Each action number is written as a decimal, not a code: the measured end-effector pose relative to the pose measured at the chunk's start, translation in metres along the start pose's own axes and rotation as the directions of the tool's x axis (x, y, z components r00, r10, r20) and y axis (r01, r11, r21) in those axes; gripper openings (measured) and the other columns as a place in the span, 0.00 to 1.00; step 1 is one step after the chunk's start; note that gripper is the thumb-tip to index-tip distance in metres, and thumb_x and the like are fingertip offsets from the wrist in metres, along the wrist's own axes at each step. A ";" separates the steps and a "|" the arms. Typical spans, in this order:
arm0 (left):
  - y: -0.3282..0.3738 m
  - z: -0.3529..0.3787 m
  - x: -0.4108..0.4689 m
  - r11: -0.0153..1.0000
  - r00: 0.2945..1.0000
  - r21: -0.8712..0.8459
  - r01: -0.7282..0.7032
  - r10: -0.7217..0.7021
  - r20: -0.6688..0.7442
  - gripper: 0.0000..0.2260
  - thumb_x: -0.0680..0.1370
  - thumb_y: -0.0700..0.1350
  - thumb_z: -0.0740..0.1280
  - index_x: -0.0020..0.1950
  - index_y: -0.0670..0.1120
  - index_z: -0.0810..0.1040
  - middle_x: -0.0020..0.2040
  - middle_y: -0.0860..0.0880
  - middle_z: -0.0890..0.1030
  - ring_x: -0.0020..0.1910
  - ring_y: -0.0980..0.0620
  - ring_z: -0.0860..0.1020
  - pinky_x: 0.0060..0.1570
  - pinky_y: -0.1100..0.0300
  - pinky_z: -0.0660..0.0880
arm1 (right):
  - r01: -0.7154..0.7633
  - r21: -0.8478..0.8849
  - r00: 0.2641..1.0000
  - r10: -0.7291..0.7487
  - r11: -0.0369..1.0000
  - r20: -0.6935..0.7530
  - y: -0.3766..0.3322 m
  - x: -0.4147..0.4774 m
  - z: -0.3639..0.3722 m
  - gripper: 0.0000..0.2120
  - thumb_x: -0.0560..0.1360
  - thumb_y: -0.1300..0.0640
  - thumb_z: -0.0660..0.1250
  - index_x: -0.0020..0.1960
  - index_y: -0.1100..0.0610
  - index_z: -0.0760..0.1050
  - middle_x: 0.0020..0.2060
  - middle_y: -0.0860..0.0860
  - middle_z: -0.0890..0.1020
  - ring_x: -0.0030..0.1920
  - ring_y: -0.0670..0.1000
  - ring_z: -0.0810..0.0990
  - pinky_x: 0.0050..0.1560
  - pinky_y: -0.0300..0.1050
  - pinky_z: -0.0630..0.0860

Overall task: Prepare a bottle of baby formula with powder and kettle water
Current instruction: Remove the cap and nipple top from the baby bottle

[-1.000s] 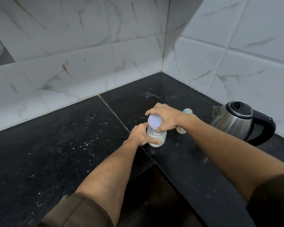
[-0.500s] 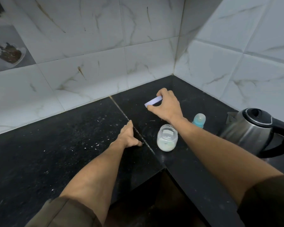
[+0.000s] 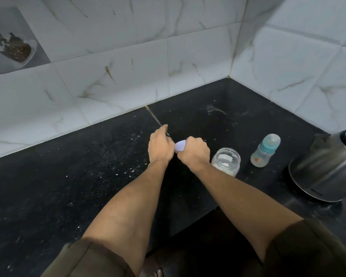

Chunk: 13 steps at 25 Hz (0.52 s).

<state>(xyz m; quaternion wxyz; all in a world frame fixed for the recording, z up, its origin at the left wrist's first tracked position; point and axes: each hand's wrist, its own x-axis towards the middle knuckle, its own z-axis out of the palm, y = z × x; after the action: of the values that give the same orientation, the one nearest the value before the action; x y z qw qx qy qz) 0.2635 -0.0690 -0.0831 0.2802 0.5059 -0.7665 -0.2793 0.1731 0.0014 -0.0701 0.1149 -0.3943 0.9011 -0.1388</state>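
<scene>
Right hand [image 3: 194,151] grips the jar's lilac lid [image 3: 179,145] w/ left hand [image 3: 160,145] curled beside it, touching (grasp unclear). Open powder jar [image 3: 226,161] and capped bottle [image 3: 265,150] stand mid-counter [image 3: 88,176], kettle [image 3: 326,166] at right edge, prob. ready for scooping.

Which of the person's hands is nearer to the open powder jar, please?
The right hand. It sits just left of the powder jar, closed on the pale lid. The left hand lies further left, beyond the lid.
</scene>
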 end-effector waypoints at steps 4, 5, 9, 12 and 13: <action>-0.006 0.010 0.007 0.999 0.999 0.029 -0.018 0.017 0.036 0.22 0.82 0.38 0.59 0.77 0.46 0.72 0.71 0.48 0.77 0.72 0.46 0.70 0.69 0.49 0.71 | -0.027 -0.057 0.997 0.031 0.998 0.073 0.002 0.005 0.025 0.09 0.74 0.54 0.72 0.52 0.55 0.79 0.51 0.54 0.83 0.53 0.58 0.84 0.42 0.47 0.75; -0.009 0.012 0.009 0.999 0.999 0.034 -0.014 0.012 0.043 0.22 0.82 0.38 0.59 0.77 0.46 0.72 0.72 0.48 0.77 0.73 0.47 0.70 0.69 0.49 0.70 | -0.041 -0.059 0.994 0.046 0.997 0.097 0.003 0.007 0.029 0.10 0.75 0.55 0.70 0.54 0.56 0.80 0.52 0.55 0.84 0.53 0.58 0.84 0.45 0.48 0.78; -0.016 0.015 0.014 0.997 0.998 0.072 -0.020 0.016 0.059 0.22 0.81 0.38 0.60 0.76 0.46 0.72 0.72 0.48 0.77 0.72 0.46 0.71 0.68 0.49 0.71 | -0.053 -0.099 0.985 0.068 0.994 0.158 0.007 0.008 0.040 0.12 0.77 0.56 0.70 0.60 0.57 0.81 0.54 0.55 0.84 0.55 0.57 0.84 0.50 0.50 0.81; -0.014 0.014 0.015 0.997 0.998 0.077 -0.020 0.016 0.058 0.22 0.81 0.38 0.60 0.76 0.46 0.73 0.71 0.47 0.77 0.71 0.46 0.71 0.67 0.49 0.71 | -0.030 -0.105 0.987 0.046 0.994 0.157 0.004 0.008 0.032 0.15 0.77 0.56 0.72 0.62 0.57 0.79 0.56 0.56 0.83 0.57 0.58 0.83 0.50 0.51 0.80; -0.012 0.014 0.016 0.997 0.998 0.074 -0.021 0.017 0.058 0.22 0.81 0.38 0.60 0.76 0.46 0.73 0.71 0.47 0.77 0.71 0.46 0.71 0.68 0.49 0.71 | -0.017 -0.094 0.989 0.030 0.995 0.142 0.000 0.009 0.025 0.15 0.77 0.56 0.72 0.62 0.57 0.78 0.57 0.56 0.83 0.57 0.58 0.83 0.49 0.51 0.79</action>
<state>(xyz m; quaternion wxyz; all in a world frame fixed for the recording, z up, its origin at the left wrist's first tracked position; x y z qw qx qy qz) 0.2558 -0.0859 -0.0991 0.2417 0.5005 -0.7889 -0.2622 0.1748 -0.0093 -0.0948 0.1625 -0.3973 0.9007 -0.0671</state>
